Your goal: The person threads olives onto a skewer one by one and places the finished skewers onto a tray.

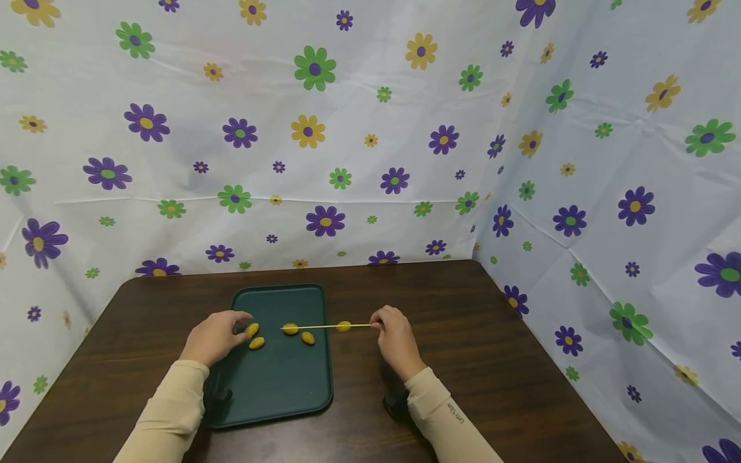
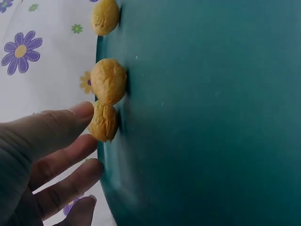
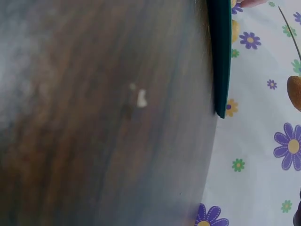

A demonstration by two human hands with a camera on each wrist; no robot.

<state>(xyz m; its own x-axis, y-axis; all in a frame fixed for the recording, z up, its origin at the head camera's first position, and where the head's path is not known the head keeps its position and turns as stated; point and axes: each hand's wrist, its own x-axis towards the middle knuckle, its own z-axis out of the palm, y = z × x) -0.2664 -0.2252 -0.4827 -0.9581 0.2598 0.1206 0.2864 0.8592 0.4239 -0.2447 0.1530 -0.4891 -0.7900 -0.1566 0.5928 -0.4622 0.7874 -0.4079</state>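
My right hand (image 1: 398, 341) pinches the end of a thin skewer (image 1: 318, 326), which points left across the tray. One yellow, oval, fruit-like piece (image 1: 344, 326) is threaded on it, browner in the right wrist view (image 3: 295, 92). My left hand (image 1: 214, 335) is over the tray's left side, thumb and fingers spread about a wrinkled yellow piece (image 2: 104, 123). The thumb appears to touch that piece; a gap shows to the fingers. Another yellow piece (image 1: 256, 343) lies beside it. Behind or beneath the skewer's tip is a yellow piece (image 1: 291, 328), with another (image 1: 308, 338) nearby.
A dark green rimmed tray (image 1: 278, 386) lies on the left half of a brown wooden table (image 1: 463, 321). White cloth (image 1: 370, 193) printed with flowers hangs behind and to the right. A pale crumb (image 3: 142, 98) lies on the tabletop.
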